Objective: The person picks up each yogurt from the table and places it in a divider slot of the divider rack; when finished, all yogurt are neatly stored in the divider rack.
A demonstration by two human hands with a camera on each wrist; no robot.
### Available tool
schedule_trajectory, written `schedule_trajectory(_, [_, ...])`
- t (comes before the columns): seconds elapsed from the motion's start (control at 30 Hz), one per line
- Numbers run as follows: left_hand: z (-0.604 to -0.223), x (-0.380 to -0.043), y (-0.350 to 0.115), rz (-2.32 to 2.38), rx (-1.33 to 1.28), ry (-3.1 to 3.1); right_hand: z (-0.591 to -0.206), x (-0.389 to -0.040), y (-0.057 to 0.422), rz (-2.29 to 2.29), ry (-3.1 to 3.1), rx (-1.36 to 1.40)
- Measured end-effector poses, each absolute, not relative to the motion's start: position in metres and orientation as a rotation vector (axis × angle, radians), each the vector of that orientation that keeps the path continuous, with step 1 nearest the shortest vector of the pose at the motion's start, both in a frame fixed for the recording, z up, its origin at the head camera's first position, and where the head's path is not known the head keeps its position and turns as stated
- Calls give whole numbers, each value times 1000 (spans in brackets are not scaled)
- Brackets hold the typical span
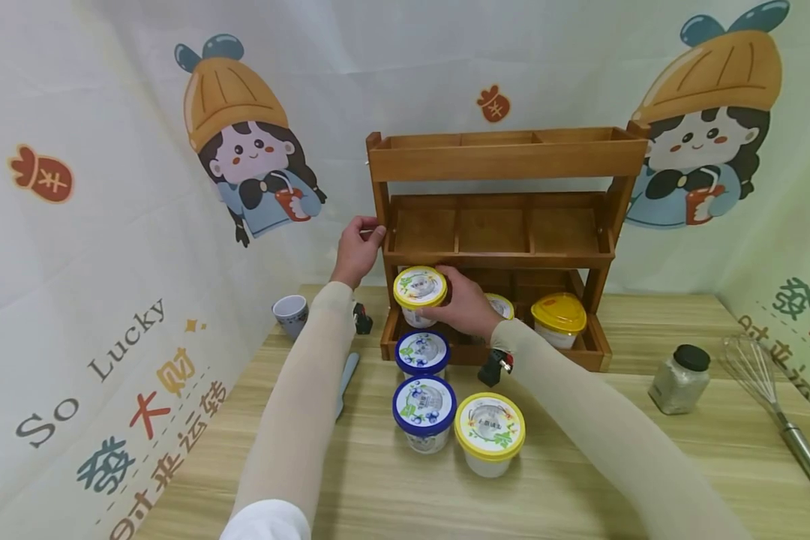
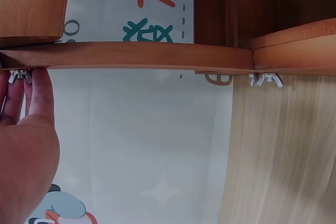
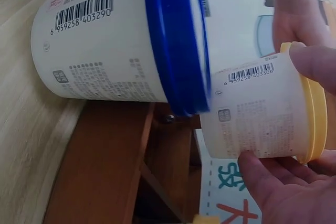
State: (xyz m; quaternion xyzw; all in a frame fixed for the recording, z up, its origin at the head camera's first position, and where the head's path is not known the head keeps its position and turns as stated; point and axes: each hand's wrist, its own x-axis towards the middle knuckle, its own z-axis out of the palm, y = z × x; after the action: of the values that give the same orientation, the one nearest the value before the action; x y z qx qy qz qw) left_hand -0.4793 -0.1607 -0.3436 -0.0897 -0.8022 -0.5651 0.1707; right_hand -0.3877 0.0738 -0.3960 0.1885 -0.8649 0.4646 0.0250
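Head view: wood-grained table (image 1: 378,495) across the bottom of the frame; upright on it, right of centre, a three-tier wooden rack (image 1: 508,161). At the right edge, a whisk (image 1: 806,461).

Left hand (image 1: 359,247) at centre, at the rack's left post; fingertips against the wood, cannot tell whether gripping. Right hand (image 1: 469,304) just below centre, thumb and fingers pinching a yellow-lidded tub (image 1: 420,288) in front of the lowest tier's left end; cannot tell whether touching the tier.

Lower centre, two blue-lidded tubs (image 1: 424,405) lined up toward the rack, with a second yellow-lidded tub (image 1: 489,427) beside the nearer. In the lowest tier, a domed-lid tub (image 1: 559,315) at right and a partly hidden tub (image 1: 499,306) behind the right hand. Dark-capped jar (image 1: 679,379) lower right; cup (image 1: 290,313) left of centre. Left wrist view, upper left: wing nut (image 2: 20,74) among the left fingers.
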Motion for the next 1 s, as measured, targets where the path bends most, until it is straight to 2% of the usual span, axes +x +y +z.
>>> schedule_trajectory(0.4, [-345, -481, -162, -1608, -270, -2274, -410, -403, 62, 1328, -2794, 542])
schedule_trajectory(0.8, [-346, -478, -164, -1600, -257, -2272, -427, -404, 50, 1330, -2833, 538])
schedule_trajectory(1.0, [-344, -480, -163, -1601, -258, -2290, -428, -403, 46, 1365, -2881, 420])
